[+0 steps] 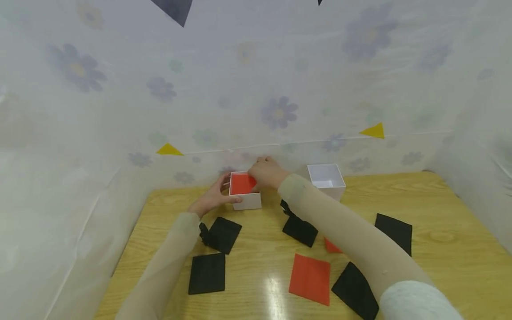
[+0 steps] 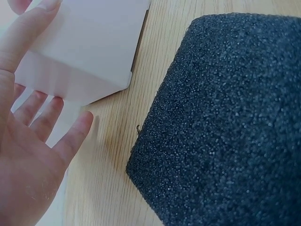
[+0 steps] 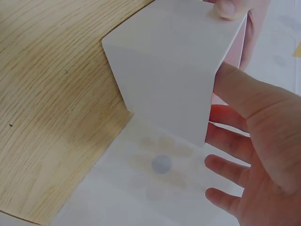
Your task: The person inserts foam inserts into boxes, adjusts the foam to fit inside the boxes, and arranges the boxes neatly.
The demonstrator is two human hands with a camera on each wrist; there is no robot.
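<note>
From above my head, I have both hands at the white box (image 1: 246, 195) near the far edge of the table (image 1: 448, 249), close to the flowered sheet (image 1: 120, 111) that hangs behind it. My left hand (image 1: 212, 198) lies along the box's left side with fingers nearly straight — a brace, I judge, so the box does not slide. My right hand (image 1: 267, 172) reaches over the far right corner, above the red square (image 1: 242, 183) that sits inside the box. A second white box (image 1: 327, 180) stands empty to the right, apart from the first. On the table I count five black squares — the nearest to my left wrist is this one (image 1: 221, 234) — and two more red ones, one in full view (image 1: 310, 278) and one mostly hidden under my right forearm.

From my left wrist, my left fingers (image 2: 59, 134) are spread and relaxed, the thumb against the white box's wall (image 2: 89, 52); they hold nothing. A black foam square (image 2: 221, 122) fills the right of the view, just beside the box.

From my right wrist, my right hand's thumb presses the top rim of the box (image 3: 174, 80), while the other fingers (image 3: 225, 172) stay loosely open behind its corner, which steadies the wall rather than gripping it.
</note>
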